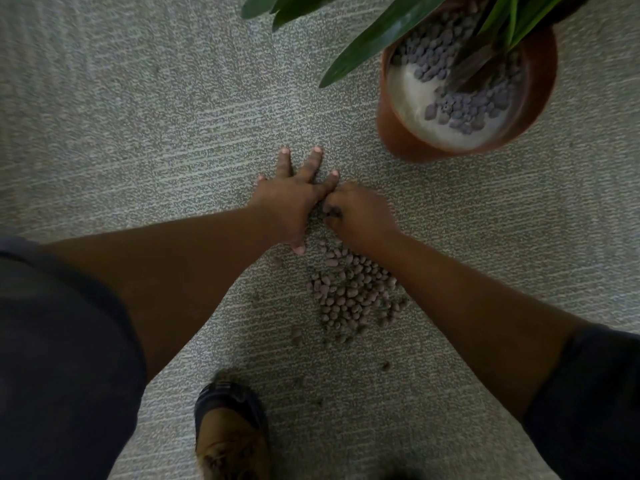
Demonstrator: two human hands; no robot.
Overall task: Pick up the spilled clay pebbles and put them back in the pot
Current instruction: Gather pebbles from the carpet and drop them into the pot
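- a large patch of clay pebbles (349, 292) lay on the carpet (138, 133) between the forearms, strays trailing toward 6 o'clock; most of the pickup looked undone.
- the pot (391, 126) stood at 2 o'clock from the hands, holding pebbles with a pale bare area at its near side.
- the left hand (294, 199) lay flat, fingers spread wide.
- the right hand (360, 213) curled, fingers apparently gathering pebbles at the pile's 12 o'clock edge.
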